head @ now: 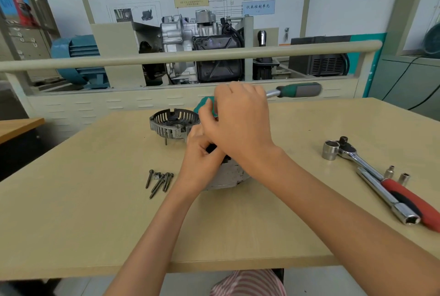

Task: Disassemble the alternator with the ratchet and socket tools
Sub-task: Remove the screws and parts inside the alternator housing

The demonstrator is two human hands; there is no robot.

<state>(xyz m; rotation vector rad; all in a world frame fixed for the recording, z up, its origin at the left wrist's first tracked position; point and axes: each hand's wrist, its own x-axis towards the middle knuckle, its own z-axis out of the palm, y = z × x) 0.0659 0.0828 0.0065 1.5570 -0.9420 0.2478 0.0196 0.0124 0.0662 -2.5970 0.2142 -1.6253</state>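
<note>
I am gripping the alternator (228,174) at the middle of the desk (95,212) with my left hand (202,155), fingers curled on its top. My right hand (238,119) is clamping a green-handled ratchet (297,90) above it. Loose bolts (159,180) are lying just left of the alternator.

"仪表控制单元" on blue wall label (258,7)

Right hand (238,124): gripping a green-handled ratchet (297,90) above the alternator body (231,176).
Left hand (202,153): curling its fingers (197,136) against the alternator body's top.
Slotted end cover (172,123): sitting on the desk (95,212) just left of the fingers.
Bolts (159,181): lying below-left of them.
Red-handled ratchet (381,176): lying far right, beside loose sockets (396,175).
</note>
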